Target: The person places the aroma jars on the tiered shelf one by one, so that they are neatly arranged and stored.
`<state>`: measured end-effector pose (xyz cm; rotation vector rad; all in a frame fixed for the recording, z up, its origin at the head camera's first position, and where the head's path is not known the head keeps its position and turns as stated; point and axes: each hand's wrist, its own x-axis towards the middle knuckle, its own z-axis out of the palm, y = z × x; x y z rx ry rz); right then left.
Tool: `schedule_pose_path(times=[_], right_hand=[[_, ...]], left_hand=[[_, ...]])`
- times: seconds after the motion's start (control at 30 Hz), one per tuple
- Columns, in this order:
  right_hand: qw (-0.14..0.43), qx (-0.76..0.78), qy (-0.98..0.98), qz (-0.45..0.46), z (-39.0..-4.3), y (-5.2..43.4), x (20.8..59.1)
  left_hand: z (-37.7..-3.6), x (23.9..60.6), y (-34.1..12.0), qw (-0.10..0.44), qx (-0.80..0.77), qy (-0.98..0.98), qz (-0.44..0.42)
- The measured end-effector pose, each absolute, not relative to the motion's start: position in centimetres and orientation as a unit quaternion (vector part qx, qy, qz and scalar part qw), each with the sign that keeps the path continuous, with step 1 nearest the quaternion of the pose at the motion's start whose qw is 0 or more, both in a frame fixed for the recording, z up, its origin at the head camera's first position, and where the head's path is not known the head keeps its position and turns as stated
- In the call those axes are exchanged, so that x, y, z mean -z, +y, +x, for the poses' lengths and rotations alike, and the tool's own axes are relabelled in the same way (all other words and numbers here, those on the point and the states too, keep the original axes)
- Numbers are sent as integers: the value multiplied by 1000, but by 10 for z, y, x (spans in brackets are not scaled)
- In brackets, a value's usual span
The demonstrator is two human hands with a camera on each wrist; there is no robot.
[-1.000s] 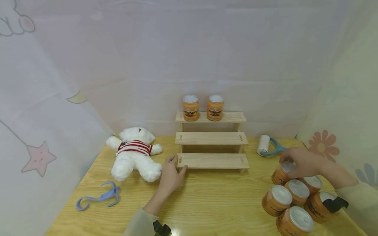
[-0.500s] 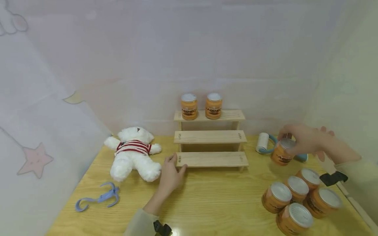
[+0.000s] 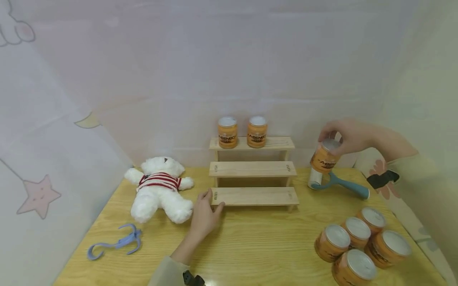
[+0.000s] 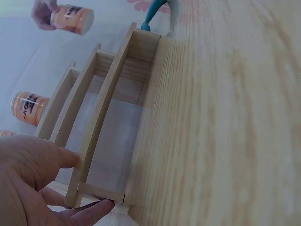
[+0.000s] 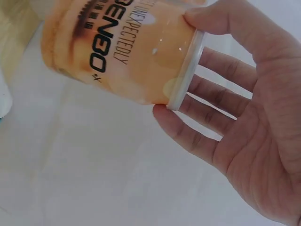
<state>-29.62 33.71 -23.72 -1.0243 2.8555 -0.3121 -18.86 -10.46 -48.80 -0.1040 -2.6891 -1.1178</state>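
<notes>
The right hand [image 3: 348,137] pinches an orange jar [image 3: 323,156] by its lid rim, holding it upright in the air right of the stepped wooden shelf [image 3: 253,171], above the lint roller [image 3: 332,182]. The left hand [image 3: 204,214] grips the shelf's lowest step at its left end on the tabletop [image 3: 250,246]. Two jars [image 3: 242,132] stand on the top step, its right part bare; the two lower steps hold none.
</notes>
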Motion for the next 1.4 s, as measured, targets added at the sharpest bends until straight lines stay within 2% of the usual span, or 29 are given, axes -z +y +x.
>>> schedule_pose_path(times=[0.3, 0.83, 1.4], right_hand=[[20, 98, 930, -354, -322, 303, 219], [-18, 67, 920, -385, -352, 260, 209], [-12, 94, 923, -372, -375, 237, 216]], left_hand=[[-191, 490, -105, 105, 383, -917, -32], [-192, 492, -107, 113, 382, -916, -40], [-192, 492, -109, 109, 385, -916, -35]])
